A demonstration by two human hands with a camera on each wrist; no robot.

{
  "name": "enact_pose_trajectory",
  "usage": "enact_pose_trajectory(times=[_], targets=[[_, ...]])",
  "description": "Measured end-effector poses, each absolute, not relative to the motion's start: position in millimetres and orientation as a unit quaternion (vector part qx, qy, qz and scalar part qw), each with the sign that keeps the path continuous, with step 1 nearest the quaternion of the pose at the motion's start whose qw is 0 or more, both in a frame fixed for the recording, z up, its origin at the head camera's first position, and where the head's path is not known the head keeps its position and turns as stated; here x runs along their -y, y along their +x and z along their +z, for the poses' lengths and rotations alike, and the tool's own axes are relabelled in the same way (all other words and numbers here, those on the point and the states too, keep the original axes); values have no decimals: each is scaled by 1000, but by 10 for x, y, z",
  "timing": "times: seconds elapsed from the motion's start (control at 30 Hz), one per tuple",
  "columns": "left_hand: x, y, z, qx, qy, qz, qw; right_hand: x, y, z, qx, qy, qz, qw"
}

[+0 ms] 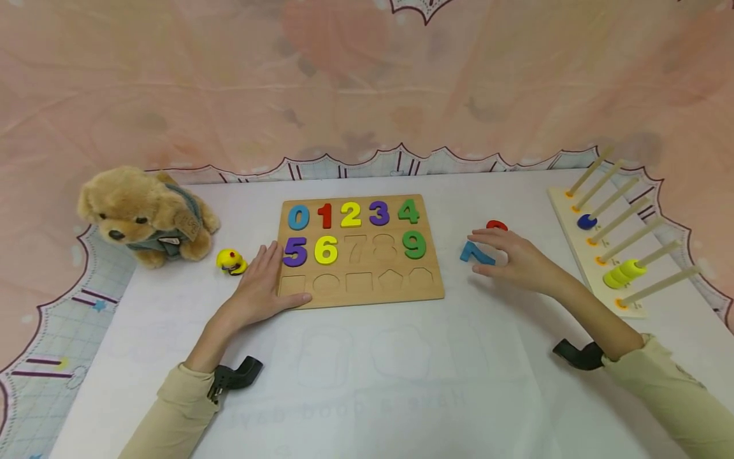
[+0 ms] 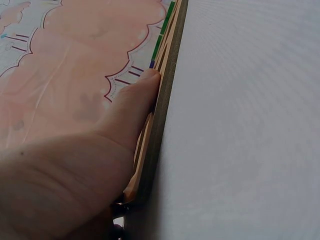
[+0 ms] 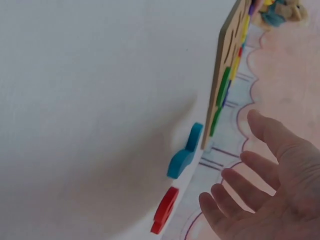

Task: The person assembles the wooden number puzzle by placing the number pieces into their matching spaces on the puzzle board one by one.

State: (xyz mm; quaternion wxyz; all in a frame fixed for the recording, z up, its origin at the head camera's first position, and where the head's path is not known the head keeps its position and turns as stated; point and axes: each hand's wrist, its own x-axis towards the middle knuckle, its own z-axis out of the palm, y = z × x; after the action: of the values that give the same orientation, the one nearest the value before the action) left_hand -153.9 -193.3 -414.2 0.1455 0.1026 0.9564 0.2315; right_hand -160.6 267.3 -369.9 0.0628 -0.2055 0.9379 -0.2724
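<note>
My left hand point(image 1: 260, 287) rests at the left edge of the wooden number board point(image 1: 367, 294), its thumb point(image 2: 132, 105) over the near left corner and its fingers straight along the side. Coloured numbers fill the board's slots except the 7 outline point(image 1: 355, 248) and the 8 outline point(image 1: 385, 245); the bottom row of shape outlines has no pieces. My right hand point(image 1: 518, 258) hovers over a blue number 7 point(image 1: 477, 253), fingers spread and apart from it in the right wrist view. Just beyond lies a red number piece point(image 3: 165, 210), mostly hidden by the hand in the head view.
A plush dog point(image 1: 149, 217) sits at the far left, with a small yellow toy point(image 1: 231, 261) beside it. On the right stands a wooden peg board point(image 1: 585, 255) with upright pegs, a blue bead point(image 1: 586, 222) and yellow beads point(image 1: 625, 273). White cloth point(image 1: 390, 370) covers the table.
</note>
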Motion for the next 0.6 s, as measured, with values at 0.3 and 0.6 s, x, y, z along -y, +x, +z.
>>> enact_pose_trajectory(times=[0.3, 0.6], targets=[[1931, -1535, -4143, -956, 101, 235, 144, -2784, -1705, -3808, -936, -207, -270, 86], [1932, -1530, -4141, -955, 101, 237, 147, -2774, -1734, -3828, -934, -196, -275, 118]])
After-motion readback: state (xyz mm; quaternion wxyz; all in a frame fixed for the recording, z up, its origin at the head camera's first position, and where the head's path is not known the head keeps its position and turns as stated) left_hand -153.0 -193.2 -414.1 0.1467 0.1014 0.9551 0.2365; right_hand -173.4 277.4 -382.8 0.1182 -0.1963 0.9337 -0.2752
